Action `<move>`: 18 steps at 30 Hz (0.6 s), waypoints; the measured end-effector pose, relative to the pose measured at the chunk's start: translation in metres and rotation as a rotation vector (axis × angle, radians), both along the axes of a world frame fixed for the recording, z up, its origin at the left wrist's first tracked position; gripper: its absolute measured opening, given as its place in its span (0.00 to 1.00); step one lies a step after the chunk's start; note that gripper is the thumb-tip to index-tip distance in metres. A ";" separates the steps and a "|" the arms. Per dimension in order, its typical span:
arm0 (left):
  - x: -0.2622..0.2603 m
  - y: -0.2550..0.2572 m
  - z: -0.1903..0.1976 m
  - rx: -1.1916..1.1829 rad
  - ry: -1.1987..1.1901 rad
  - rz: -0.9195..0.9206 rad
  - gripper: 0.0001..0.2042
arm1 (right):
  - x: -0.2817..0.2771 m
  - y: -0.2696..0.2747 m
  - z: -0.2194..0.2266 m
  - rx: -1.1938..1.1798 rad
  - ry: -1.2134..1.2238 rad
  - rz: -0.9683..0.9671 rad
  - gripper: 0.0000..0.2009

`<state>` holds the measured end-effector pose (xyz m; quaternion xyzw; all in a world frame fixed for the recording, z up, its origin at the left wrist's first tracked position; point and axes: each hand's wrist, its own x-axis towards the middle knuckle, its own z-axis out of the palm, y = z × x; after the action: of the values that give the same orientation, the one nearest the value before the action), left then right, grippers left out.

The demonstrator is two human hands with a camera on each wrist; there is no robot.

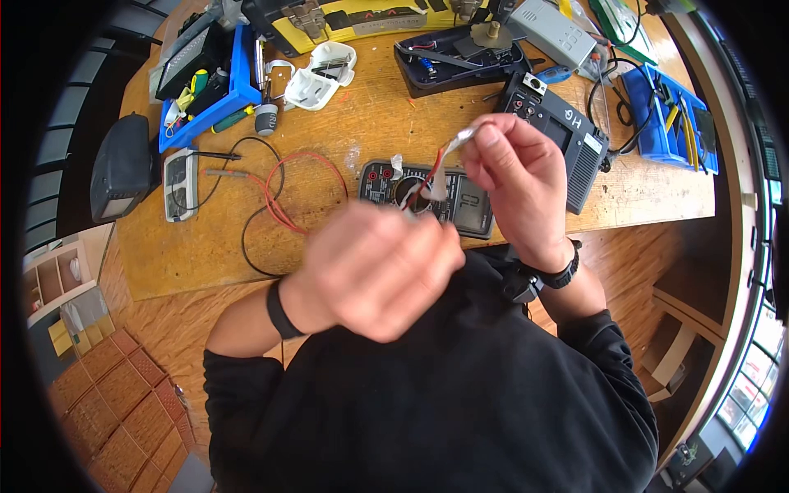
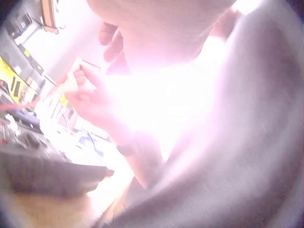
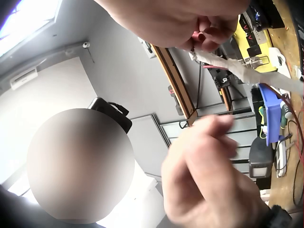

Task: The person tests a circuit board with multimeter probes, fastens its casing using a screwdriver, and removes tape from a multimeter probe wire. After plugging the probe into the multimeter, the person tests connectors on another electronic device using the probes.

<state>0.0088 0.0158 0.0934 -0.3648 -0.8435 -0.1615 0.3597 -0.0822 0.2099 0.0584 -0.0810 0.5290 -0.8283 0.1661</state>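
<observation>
The right hand (image 1: pixel 526 181) pinches a red wire (image 1: pixel 440 156); the blurred left hand (image 1: pixel 378 271), grip unclear, partly hides the multimeter (image 1: pixel 471 210) near a test lead (image 1: pixel 266 190).

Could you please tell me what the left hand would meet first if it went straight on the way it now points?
Probably the right hand, as the head view shows it, though depth is unclear and the left hand is blurred.

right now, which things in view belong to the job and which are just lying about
Job in hand:
- red wire and whitish strip, pinched in right hand
- multimeter close by, probably

Likely just lying about:
- left blue tray
- right blue tray
- open white case
- yellow-and-black case
</observation>
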 end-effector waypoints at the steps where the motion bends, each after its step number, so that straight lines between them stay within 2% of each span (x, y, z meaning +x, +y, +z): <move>1: -0.012 -0.012 0.004 0.140 -0.097 0.014 0.09 | 0.000 0.003 -0.001 -0.053 0.007 0.072 0.10; 3: -0.035 -0.024 0.005 0.444 -0.447 0.207 0.07 | 0.005 0.003 -0.002 -0.052 0.005 0.078 0.11; 4: -0.047 -0.026 -0.004 0.686 -0.709 0.159 0.08 | 0.007 0.003 -0.001 -0.052 0.002 0.079 0.11; 6: -0.070 -0.041 -0.020 0.710 -1.160 -0.151 0.11 | 0.009 0.005 0.001 -0.040 -0.008 0.135 0.11; 7: -0.073 -0.042 -0.027 0.710 -1.157 -0.147 0.11 | 0.012 0.003 0.002 -0.042 0.037 0.124 0.10; 9: -0.077 -0.043 -0.042 0.807 -1.656 -0.460 0.14 | 0.011 0.003 0.000 -0.108 0.136 0.175 0.09; 10: -0.076 -0.043 -0.047 0.804 -1.657 -0.461 0.14 | 0.009 0.004 0.000 -0.109 0.137 0.172 0.09; 12: -0.074 -0.040 -0.053 0.826 -1.766 -0.675 0.16 | 0.009 0.007 0.001 -0.091 0.222 0.234 0.08; 13: -0.071 -0.038 -0.053 0.849 -1.744 -0.657 0.16 | 0.008 0.008 0.001 -0.089 0.219 0.233 0.08; 15: -0.071 -0.041 -0.053 0.891 -1.751 -0.715 0.16 | 0.005 0.009 0.003 0.023 0.403 0.252 0.08; 16: -0.071 -0.042 -0.053 0.928 -1.754 -0.775 0.16 | 0.005 0.010 0.003 0.023 0.403 0.254 0.08; 18: -0.071 -0.047 -0.053 0.928 -1.743 -0.765 0.15 | 0.005 0.011 0.002 0.078 0.431 0.257 0.08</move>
<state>-0.0624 -0.0315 0.0400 -0.1908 -0.4947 -0.7764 -0.3407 -0.0772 0.2208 0.0604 -0.3160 0.5690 -0.7430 0.1562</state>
